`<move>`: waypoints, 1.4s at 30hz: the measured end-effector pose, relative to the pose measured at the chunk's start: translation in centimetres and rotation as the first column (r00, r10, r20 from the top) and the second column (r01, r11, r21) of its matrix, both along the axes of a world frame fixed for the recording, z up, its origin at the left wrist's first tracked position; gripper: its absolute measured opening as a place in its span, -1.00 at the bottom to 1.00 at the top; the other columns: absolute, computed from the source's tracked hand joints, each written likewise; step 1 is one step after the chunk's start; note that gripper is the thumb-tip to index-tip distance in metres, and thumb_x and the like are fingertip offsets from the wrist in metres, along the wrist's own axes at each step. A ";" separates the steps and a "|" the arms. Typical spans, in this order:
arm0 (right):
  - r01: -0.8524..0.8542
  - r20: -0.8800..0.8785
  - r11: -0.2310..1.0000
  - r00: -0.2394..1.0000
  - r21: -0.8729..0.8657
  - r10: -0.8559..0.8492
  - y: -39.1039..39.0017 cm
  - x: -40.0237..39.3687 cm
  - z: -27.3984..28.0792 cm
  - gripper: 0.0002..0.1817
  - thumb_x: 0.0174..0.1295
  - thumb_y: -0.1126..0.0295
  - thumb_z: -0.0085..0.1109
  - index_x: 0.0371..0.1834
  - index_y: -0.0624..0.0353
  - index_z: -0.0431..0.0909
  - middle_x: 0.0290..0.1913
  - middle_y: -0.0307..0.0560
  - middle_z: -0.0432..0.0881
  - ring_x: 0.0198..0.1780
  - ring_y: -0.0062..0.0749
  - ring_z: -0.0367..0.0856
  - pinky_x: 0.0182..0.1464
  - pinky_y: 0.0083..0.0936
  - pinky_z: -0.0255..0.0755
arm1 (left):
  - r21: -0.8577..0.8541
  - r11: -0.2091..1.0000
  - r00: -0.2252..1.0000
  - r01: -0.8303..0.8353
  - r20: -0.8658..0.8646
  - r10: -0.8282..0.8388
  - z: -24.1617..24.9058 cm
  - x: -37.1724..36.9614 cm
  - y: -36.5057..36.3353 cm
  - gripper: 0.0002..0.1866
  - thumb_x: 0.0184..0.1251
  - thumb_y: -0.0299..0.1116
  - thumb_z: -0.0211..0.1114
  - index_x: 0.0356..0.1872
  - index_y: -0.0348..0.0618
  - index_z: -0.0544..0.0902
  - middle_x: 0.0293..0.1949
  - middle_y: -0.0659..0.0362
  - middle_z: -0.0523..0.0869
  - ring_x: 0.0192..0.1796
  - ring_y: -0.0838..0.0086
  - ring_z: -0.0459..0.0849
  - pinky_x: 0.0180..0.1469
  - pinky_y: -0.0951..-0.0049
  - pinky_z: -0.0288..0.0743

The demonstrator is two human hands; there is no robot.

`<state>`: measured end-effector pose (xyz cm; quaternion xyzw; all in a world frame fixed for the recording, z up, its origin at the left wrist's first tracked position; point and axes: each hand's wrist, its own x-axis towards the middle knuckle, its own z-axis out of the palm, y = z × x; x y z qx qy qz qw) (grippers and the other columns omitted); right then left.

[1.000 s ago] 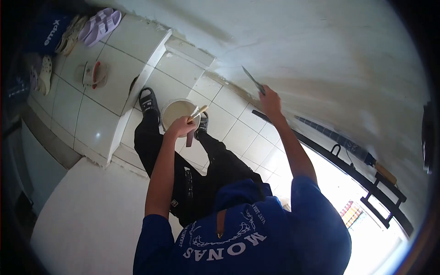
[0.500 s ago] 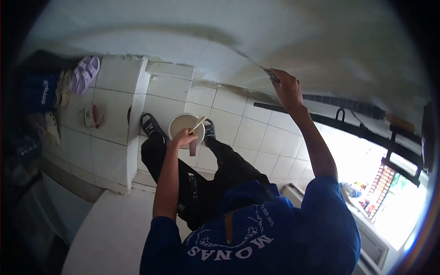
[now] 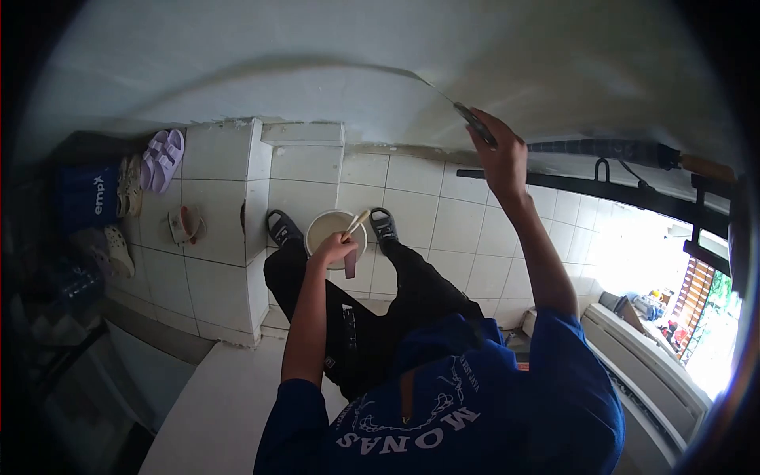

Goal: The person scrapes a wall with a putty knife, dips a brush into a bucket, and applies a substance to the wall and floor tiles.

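Observation:
My left hand (image 3: 336, 248) is closed on a wooden-handled tool (image 3: 359, 222), above a round white bucket (image 3: 315, 225). A flat brownish piece (image 3: 350, 264) sticks out below the fingers; whether it belongs to the same tool I cannot tell. Pale material (image 3: 324, 227) shows inside the bucket, which stands on the floor between my feet. Out to the right, my right hand (image 3: 500, 152) grips a dark-handled scraper (image 3: 473, 123). Its thin blade points up and left, at or very near the pale wall (image 3: 340, 39). A dark curved streak or shadow runs leftward from the blade tip.
White floor tiles (image 3: 455, 226) lie around my sandalled feet, with a raised tiled step (image 3: 214, 218) on the left. Purple sandals (image 3: 163, 161), a small white container (image 3: 184, 226) and a blue bag (image 3: 89, 192) are there. A black metal bar (image 3: 582, 184) extends along the right.
The view has shifted, so floor, bucket and feet appear further right and slightly lower. My right hand's scraper is tilted differently, with its handle more visible. Both hands keep their holds.

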<state>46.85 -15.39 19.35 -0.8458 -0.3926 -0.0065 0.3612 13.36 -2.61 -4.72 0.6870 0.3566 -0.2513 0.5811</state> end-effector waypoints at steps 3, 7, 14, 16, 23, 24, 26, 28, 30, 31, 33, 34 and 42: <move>0.112 -0.154 0.993 0.982 0.030 -0.106 -2.6 1.0 -0.8 -0.67 0.10 0.46 0.25 -0.02 0.14 0.56 -0.20 -0.04 0.67 -0.19 -0.37 0.67 -0.17 -0.51 0.52 | -0.001 1.000 0.998 0.027 -0.049 -0.027 0.3 0.4 0.3 -0.71 0.02 -0.17 0.31 -0.41 -0.21 0.53 -0.50 0.17 0.59 -0.39 0.47 0.57 -0.28 0.39 0.42; 0.200 -0.511 0.972 0.852 0.126 -0.109 -4.8 3.8 -3.5 -0.67 0.14 0.48 0.22 0.01 0.19 0.56 -0.28 -0.13 0.69 -0.26 -0.58 0.64 -0.28 -0.64 0.50 | 0.014 0.999 0.998 0.042 -0.046 -0.041 -0.1 0.1 -0.4 -0.72 0.02 -0.19 0.31 -0.43 -0.20 0.52 -0.51 0.21 0.57 -0.41 0.49 0.55 -0.30 0.41 0.41; 0.153 -0.550 0.974 0.834 0.165 -0.038 -2.7 3.9 -6.2 -0.67 0.13 0.46 0.23 0.01 0.13 0.58 -0.31 -0.17 0.68 -0.31 -0.66 0.60 -0.32 -0.67 0.48 | -0.040 0.995 0.996 0.088 -0.030 -0.090 -0.3 0.5 -1.1 -0.74 0.07 -0.22 0.28 -0.46 -0.20 0.48 -0.54 0.24 0.52 -0.45 0.51 0.49 -0.32 0.43 0.38; 0.203 -0.561 0.960 0.825 0.190 -0.064 -3.2 3.7 -5.2 -0.67 0.12 0.45 0.24 0.00 0.12 0.58 -0.29 -0.16 0.69 -0.31 -0.67 0.60 -0.32 -0.67 0.47 | -0.020 0.997 0.997 0.068 -0.043 -0.069 0.2 0.6 -1.4 -0.74 0.07 -0.22 0.28 -0.44 -0.21 0.49 -0.52 0.21 0.54 -0.43 0.51 0.50 -0.31 0.42 0.38; 0.178 -0.406 0.980 0.905 0.093 -0.126 -4.0 3.9 -8.2 -0.66 0.11 0.35 0.28 -0.04 0.18 0.60 -0.22 -0.11 0.70 -0.24 -0.58 0.62 -0.14 -0.58 0.46 | 0.010 0.994 0.988 0.107 -0.109 -0.105 2.0 1.2 -1.4 -0.72 0.08 -0.20 0.28 -0.37 -0.22 0.54 -0.49 0.17 0.58 -0.40 0.46 0.55 -0.28 0.41 0.41; 0.175 -0.389 0.983 0.911 0.060 -0.139 -4.0 3.5 -7.9 -0.67 0.11 0.35 0.28 -0.04 0.18 0.60 -0.22 -0.11 0.70 -0.24 -0.59 0.62 -0.14 -0.59 0.45 | 0.006 0.995 0.992 0.096 -0.082 -0.096 1.5 0.8 -1.7 -0.72 0.07 -0.20 0.28 -0.37 -0.23 0.54 -0.49 0.17 0.58 -0.40 0.45 0.55 -0.28 0.41 0.41; 0.169 -0.344 0.986 0.925 -0.006 -0.160 -4.1 3.0 -7.0 -0.67 0.11 0.34 0.28 -0.05 0.18 0.60 -0.23 -0.10 0.70 -0.23 -0.60 0.61 -0.13 -0.60 0.45 | -0.002 0.994 0.993 0.105 -0.053 -0.105 0.6 0.6 -1.9 -0.72 0.07 -0.20 0.28 -0.37 -0.23 0.54 -0.50 0.17 0.58 -0.40 0.44 0.56 -0.28 0.40 0.41; 0.208 -0.410 0.972 0.900 0.109 -0.147 -4.2 2.0 -5.1 -0.68 0.11 0.35 0.29 -0.05 0.17 0.60 -0.24 -0.09 0.70 -0.23 -0.60 0.62 -0.12 -0.61 0.45 | -0.009 0.991 0.989 0.135 -0.063 -0.135 -0.1 0.3 -1.9 -0.72 0.06 -0.20 0.28 -0.38 -0.23 0.54 -0.50 0.17 0.58 -0.40 0.44 0.56 -0.28 0.40 0.41; 0.236 -0.440 0.955 0.887 0.177 -0.138 -4.0 1.7 -3.6 -0.68 0.10 0.35 0.30 -0.06 0.16 0.60 -0.24 -0.08 0.70 -0.23 -0.59 0.62 -0.12 -0.61 0.44 | 0.005 0.993 0.990 0.118 -0.081 -0.117 0.3 0.2 -1.9 -0.73 0.06 -0.20 0.28 -0.41 -0.22 0.53 -0.52 0.19 0.56 -0.42 0.47 0.54 -0.30 0.41 0.40; 0.243 -0.433 0.950 0.891 0.194 -0.139 -3.7 1.7 -3.1 -0.68 0.10 0.36 0.30 -0.06 0.15 0.61 -0.24 -0.07 0.70 -0.24 -0.59 0.62 -0.12 -0.62 0.44 | 0.012 0.994 0.990 0.113 -0.087 -0.111 0.6 0.5 -1.8 -0.73 0.06 -0.20 0.28 -0.42 -0.21 0.52 -0.53 0.20 0.55 -0.43 0.48 0.52 -0.31 0.41 0.40; 0.218 -0.412 0.946 0.905 0.239 -0.104 -2.1 1.8 -2.9 -0.68 0.09 0.36 0.32 -0.06 0.14 0.61 -0.24 -0.06 0.70 -0.24 -0.58 0.62 -0.11 -0.62 0.44 | 0.013 0.995 0.995 0.097 -0.040 -0.097 1.3 0.8 -1.7 -0.74 0.06 -0.20 0.28 -0.44 -0.20 0.51 -0.54 0.21 0.54 -0.44 0.50 0.51 -0.33 0.42 0.39; 0.189 -0.401 0.948 0.913 0.258 -0.073 -0.7 2.1 -3.3 -0.67 0.08 0.36 0.32 -0.06 0.14 0.61 -0.23 -0.05 0.69 -0.23 -0.58 0.63 -0.11 -0.62 0.43 | 0.010 0.996 0.996 0.090 -0.021 -0.089 1.4 0.5 -1.8 -0.74 0.06 -0.21 0.28 -0.44 -0.20 0.51 -0.55 0.21 0.53 -0.45 0.51 0.51 -0.33 0.42 0.39; 0.201 -0.395 0.962 0.912 0.186 -0.115 -1.5 1.9 -2.2 -0.66 0.11 0.40 0.29 -0.02 0.15 0.58 -0.23 -0.05 0.70 -0.22 -0.59 0.62 -0.12 -0.63 0.45 | 0.019 0.998 0.998 0.063 -0.013 -0.062 1.3 0.4 -1.7 -0.75 0.04 -0.22 0.28 -0.48 -0.20 0.51 -0.55 0.20 0.56 -0.44 0.48 0.54 -0.33 0.41 0.40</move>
